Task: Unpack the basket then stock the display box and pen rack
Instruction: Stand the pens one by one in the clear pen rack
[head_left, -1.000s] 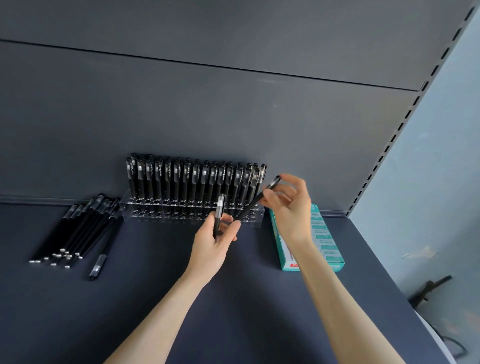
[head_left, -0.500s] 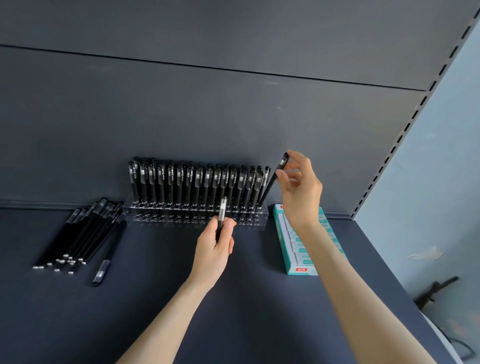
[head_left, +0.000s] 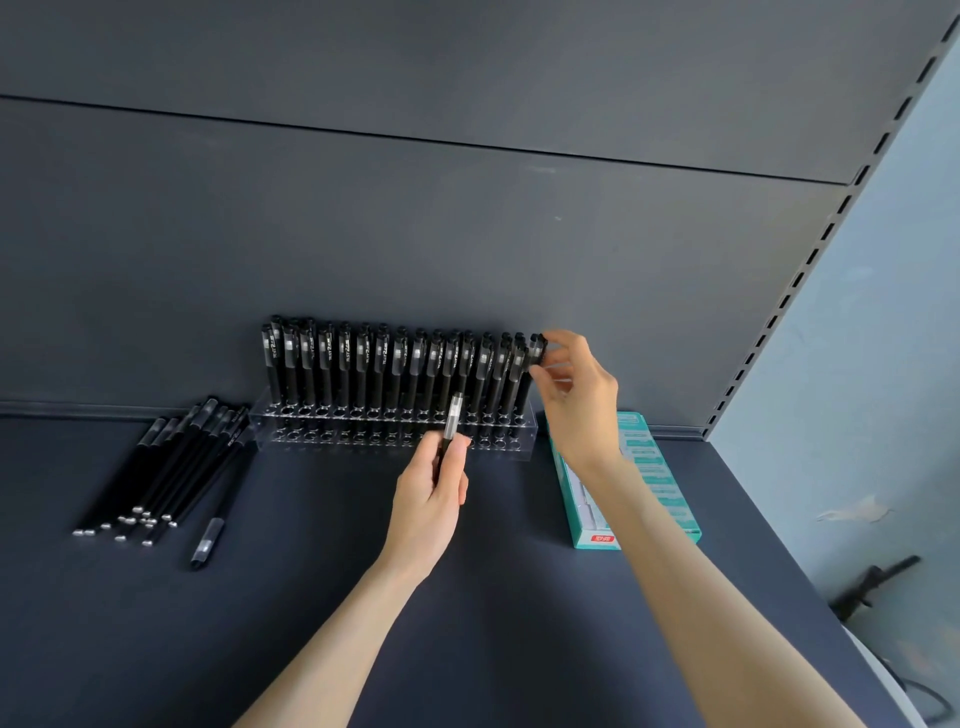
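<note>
Pinching the cap end of a black pen (head_left: 536, 349) at the far right end of the clear pen rack (head_left: 332, 439), the right hand (head_left: 576, 400) had its thumb and fingertips curled onto it. That pen stood at the rack's last spot, though I couldn't tell how far down it sat. The left hand (head_left: 428, 493) was wrapped around a second pen (head_left: 455, 415), held upright just in front of the rack, clear cap up. The rack was pretty much packed with a row of upright black pens (head_left: 363, 364) and sat against the dark back panel (head_left: 467, 234). A loose pile of pens (head_left: 171, 467) lay on the shelf (head_left: 493, 597) just left of the rack, with one stray pen (head_left: 208, 540) beside the pile. The teal display box (head_left: 654, 467) lay just right of the rack, partly hidden under the right wrist.
</note>
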